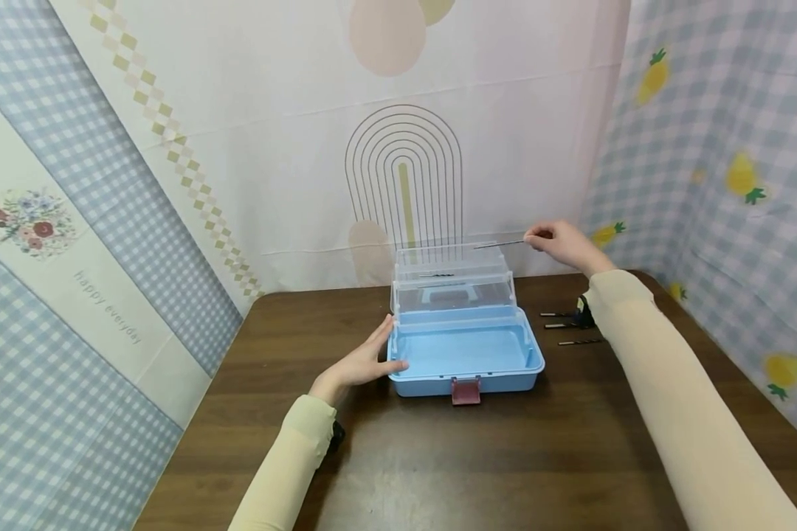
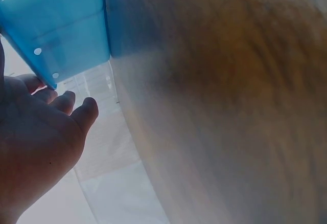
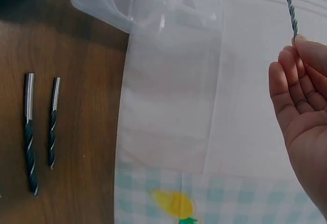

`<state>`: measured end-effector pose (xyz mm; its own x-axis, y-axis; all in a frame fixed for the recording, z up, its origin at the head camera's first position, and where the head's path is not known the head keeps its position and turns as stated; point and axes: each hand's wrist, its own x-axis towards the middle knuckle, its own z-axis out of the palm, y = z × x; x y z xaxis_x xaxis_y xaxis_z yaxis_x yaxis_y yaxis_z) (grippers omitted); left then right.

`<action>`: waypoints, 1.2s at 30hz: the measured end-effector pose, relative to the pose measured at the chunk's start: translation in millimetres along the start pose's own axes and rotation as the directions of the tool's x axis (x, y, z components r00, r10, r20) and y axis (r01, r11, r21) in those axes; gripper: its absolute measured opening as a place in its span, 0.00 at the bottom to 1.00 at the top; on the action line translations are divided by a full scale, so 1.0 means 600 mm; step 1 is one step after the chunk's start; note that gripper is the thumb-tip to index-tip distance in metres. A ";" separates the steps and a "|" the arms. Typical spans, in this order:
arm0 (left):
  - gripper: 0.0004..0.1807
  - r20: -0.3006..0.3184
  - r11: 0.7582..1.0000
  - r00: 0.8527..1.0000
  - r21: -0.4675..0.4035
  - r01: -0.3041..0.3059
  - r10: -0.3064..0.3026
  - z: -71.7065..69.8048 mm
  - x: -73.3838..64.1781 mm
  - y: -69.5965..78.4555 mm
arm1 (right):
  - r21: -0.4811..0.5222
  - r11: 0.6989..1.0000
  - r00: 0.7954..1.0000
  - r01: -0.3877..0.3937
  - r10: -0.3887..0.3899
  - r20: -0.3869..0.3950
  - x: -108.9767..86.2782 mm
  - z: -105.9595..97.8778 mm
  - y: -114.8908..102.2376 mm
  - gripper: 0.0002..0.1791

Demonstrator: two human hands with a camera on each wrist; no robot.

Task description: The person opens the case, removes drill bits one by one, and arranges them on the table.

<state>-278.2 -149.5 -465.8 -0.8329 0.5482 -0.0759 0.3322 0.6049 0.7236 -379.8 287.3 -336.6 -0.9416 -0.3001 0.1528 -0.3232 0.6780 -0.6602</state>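
A blue toolbox [image 1: 466, 382] stands on the table with its clear trays [image 1: 454, 295] raised in tiers behind the base. My left hand [image 1: 359, 365] rests at the box's left side, fingers stretched along the edge and thumb over the front left rim. In the left wrist view its fingertips [image 2: 87, 110] lie beside the blue wall. Above the right end of the topmost tray, my right hand [image 1: 564, 243] pinches a thin dark drill bit [image 3: 290, 6] by one end. The bit points leftward over the tray in the head view. Another drill bit [image 1: 441, 275] lies in a raised tray.
Right of the box, several drill bits lie on the table, among them a thick one [image 3: 29, 137] and a thinner one [image 3: 53, 121]. The right sleeve [image 1: 664, 369] passes close to them. A pink latch [image 1: 466, 391] hangs at the box's front. Patterned cloth [image 1: 292, 184] hangs behind the table [image 1: 398, 464].
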 end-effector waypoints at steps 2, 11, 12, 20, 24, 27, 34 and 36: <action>0.56 -0.002 1.000 1.000 -0.005 0.006 -0.006 0.000 -0.001 0.001 | 0.001 1.000 1.000 -0.010 0.010 -0.018 -0.006 -0.006 0.004 0.22; 0.56 0.001 1.000 1.000 -0.012 0.015 -0.015 -0.003 -0.001 0.003 | -0.026 0.997 0.996 -0.067 0.066 -0.058 -0.035 -0.026 0.040 0.25; 0.56 0.003 1.000 1.000 -0.015 0.014 -0.014 -0.004 -0.001 0.003 | -0.032 0.997 0.996 -0.073 0.071 -0.061 -0.038 -0.028 0.045 0.25; 0.56 0.012 1.000 1.000 -0.009 0.027 -0.027 -0.008 0.002 0.003 | -0.056 0.994 0.994 -0.097 0.095 -0.046 -0.066 -0.053 0.077 0.29; 0.56 0.016 1.000 1.000 -0.010 0.025 -0.025 -0.008 0.001 0.001 | -0.076 0.991 0.993 -0.107 0.104 -0.048 -0.078 -0.056 0.093 0.30; 0.56 0.017 1.000 1.000 -0.010 0.024 -0.024 -0.007 -0.001 0.001 | -0.080 0.990 0.993 -0.114 0.110 -0.050 -0.088 -0.056 0.102 0.29; 0.56 0.010 1.000 1.000 -0.013 0.008 -0.008 -0.003 0.001 -0.001 | -0.080 0.988 0.991 -0.134 0.133 -0.016 -0.113 -0.058 0.118 0.30; 0.56 0.013 1.000 1.000 -0.018 0.008 -0.008 -0.002 0.002 -0.002 | -0.077 0.988 0.991 -0.136 0.136 -0.003 -0.121 -0.059 0.124 0.31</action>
<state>-280.2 -150.1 -466.2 -0.8296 0.5510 -0.0906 0.3175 0.5989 0.7352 -338.8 383.4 -371.0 -0.9770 -0.2034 0.0638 -0.1989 0.7621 -0.6162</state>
